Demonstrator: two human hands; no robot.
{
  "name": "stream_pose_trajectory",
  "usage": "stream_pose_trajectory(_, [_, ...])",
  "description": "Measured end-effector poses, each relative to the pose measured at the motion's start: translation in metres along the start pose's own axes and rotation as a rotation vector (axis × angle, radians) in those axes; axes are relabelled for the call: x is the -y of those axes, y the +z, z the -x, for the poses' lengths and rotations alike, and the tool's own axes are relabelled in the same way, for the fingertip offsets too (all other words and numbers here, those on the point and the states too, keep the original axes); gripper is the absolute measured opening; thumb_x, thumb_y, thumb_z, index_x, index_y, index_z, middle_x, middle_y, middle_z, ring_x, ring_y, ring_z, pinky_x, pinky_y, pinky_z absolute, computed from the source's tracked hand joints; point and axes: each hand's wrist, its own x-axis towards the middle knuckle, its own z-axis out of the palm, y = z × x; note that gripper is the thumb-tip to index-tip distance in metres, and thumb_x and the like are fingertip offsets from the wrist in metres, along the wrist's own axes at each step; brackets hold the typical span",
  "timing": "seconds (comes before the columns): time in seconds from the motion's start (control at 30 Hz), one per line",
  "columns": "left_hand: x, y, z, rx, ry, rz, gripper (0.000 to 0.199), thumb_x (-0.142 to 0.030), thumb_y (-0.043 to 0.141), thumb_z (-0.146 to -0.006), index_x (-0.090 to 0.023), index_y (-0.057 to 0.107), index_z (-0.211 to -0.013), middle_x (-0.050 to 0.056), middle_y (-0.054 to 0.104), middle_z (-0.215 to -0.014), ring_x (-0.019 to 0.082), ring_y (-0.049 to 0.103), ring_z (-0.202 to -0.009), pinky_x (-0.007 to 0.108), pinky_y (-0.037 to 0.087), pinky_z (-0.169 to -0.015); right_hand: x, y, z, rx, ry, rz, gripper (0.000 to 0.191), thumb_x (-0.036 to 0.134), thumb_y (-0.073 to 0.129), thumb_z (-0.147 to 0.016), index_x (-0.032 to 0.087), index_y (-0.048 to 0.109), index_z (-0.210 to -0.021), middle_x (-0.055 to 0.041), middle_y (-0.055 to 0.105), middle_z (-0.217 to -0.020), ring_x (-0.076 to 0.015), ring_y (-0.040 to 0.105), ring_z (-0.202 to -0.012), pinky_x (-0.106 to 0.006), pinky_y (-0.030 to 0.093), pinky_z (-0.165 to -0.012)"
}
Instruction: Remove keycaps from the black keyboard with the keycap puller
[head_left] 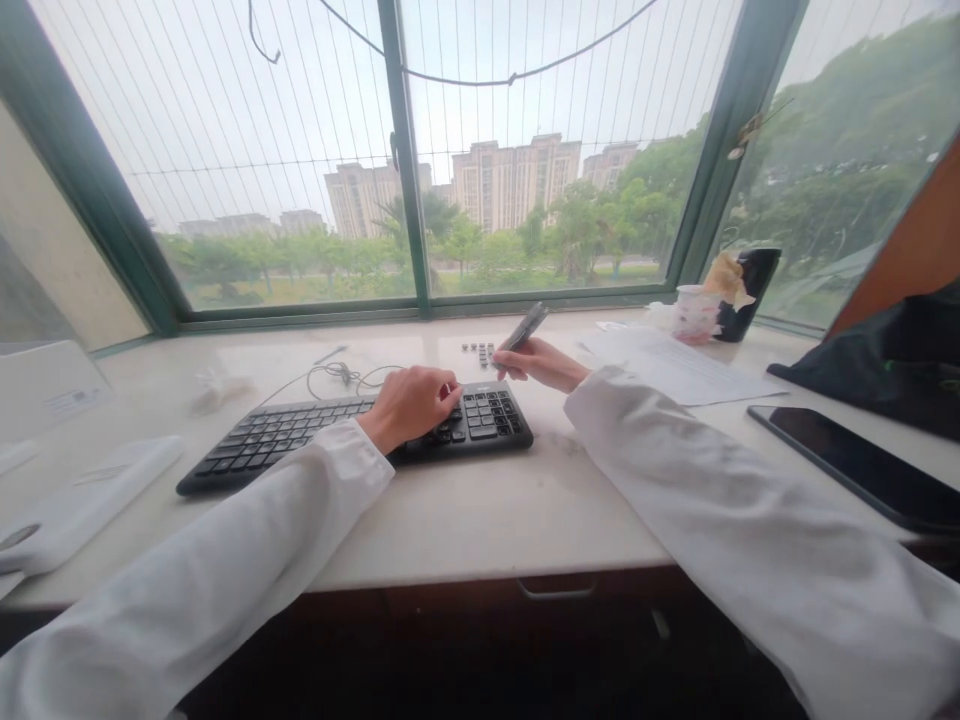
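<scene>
A black keyboard (281, 437) lies on the white desk, and some key positions near its right end look bare. My left hand (415, 402) rests over the keyboard's right part, fingers bent together; whatever its fingertips may pinch is too small to make out. Just beyond the keyboard's right end, my right hand (541, 363) is closed on a dark, slim tool (524, 328), which tilts up to the right. Several small keycaps (480, 350) lie in rows on the desk, beside my right fingertips.
A coiled cable (337, 373) lies behind the keyboard. Papers (675, 362), a pink-white cup (696, 314) and a black container (751, 292) stand or lie at the back right. A phone (855, 463) is at the right, a white box (94, 500) at the left.
</scene>
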Motion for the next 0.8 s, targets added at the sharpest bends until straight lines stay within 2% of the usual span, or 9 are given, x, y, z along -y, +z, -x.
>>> stream_pose_trajectory(0.1, [-0.004, 0.001, 0.000, -0.009, 0.003, 0.021, 0.029, -0.045, 0.047, -0.091, -0.027, 0.070, -0.091, 0.000, 0.073, -0.087, 0.020, 0.065, -0.075, 0.029, 0.041, -0.065, 0.000, -0.002, 0.001, 0.028, 0.009, 0.028, 0.049, 0.058, 0.058, -0.083, 0.011, 0.069, -0.074, 0.0009, 0.051, -0.055, -0.0104, 0.045, -0.054, -0.026, 0.033, -0.056])
stream_pose_trajectory(0.23, [-0.012, 0.002, 0.001, 0.030, 0.050, 0.053, 0.036, -0.049, 0.044, -0.092, -0.026, 0.071, -0.101, 0.002, 0.071, -0.099, 0.018, 0.064, -0.076, 0.028, 0.042, -0.066, 0.004, -0.003, 0.002, 0.076, 0.012, 0.105, 0.047, 0.057, 0.059, -0.081, 0.012, 0.068, -0.070, 0.0024, 0.049, -0.053, -0.0102, 0.045, -0.053, -0.025, 0.033, -0.055])
stream_pose_trajectory(0.37, [-0.018, 0.004, 0.003, 0.053, 0.092, 0.047, 0.040, -0.052, 0.042, -0.092, -0.028, 0.070, -0.109, 0.003, 0.068, -0.108, 0.017, 0.064, -0.078, 0.028, 0.043, -0.066, 0.007, -0.001, 0.002, 0.103, -0.002, 0.103, 0.042, 0.051, 0.059, -0.082, 0.013, 0.067, -0.068, -0.0015, 0.060, -0.059, -0.0107, 0.050, -0.055, -0.025, 0.037, -0.056])
stream_pose_trajectory(0.5, [-0.019, 0.007, 0.005, 0.056, 0.086, 0.028, 0.036, -0.046, 0.044, -0.092, -0.030, 0.069, -0.111, 0.001, 0.067, -0.110, 0.018, 0.064, -0.081, 0.028, 0.044, -0.067, 0.009, 0.002, 0.002, 0.059, 0.014, 0.122, 0.035, 0.043, 0.057, -0.083, 0.013, 0.064, -0.067, -0.0047, 0.068, -0.066, -0.0109, 0.054, -0.055, -0.023, 0.040, -0.054])
stream_pose_trajectory(0.8, [-0.017, 0.010, 0.004, 0.072, 0.082, 0.035, 0.034, -0.036, 0.044, -0.090, -0.031, 0.071, -0.111, 0.000, 0.065, -0.115, 0.020, 0.064, -0.091, 0.029, 0.047, -0.074, 0.014, 0.011, 0.005, 0.021, 0.012, 0.208, 0.035, 0.036, 0.052, -0.084, 0.015, 0.063, -0.059, -0.0033, 0.067, -0.060, -0.0107, 0.055, -0.052, -0.023, 0.040, -0.055])
